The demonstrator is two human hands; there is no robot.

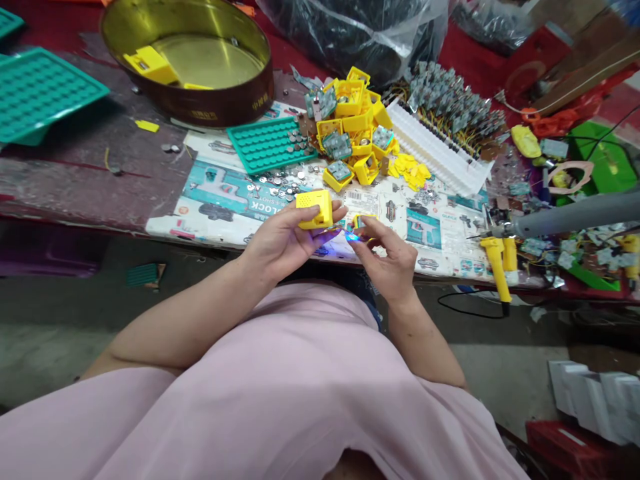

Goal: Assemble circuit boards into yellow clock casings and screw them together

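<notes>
Head view: I see the yellow case (314,209) resting in the left hand (283,241), thumb over its perforated face, fingers curled loosely beneath, above the near edge of the worktop (65,177). Its long axis seems to run roughly sideways, towards the right hand (383,257), which is a little apart and slightly nearer the body. The right thumb and forefinger nearly meet at a blue glow (353,236), between the hands; what they pinch I cannot tell.
</notes>
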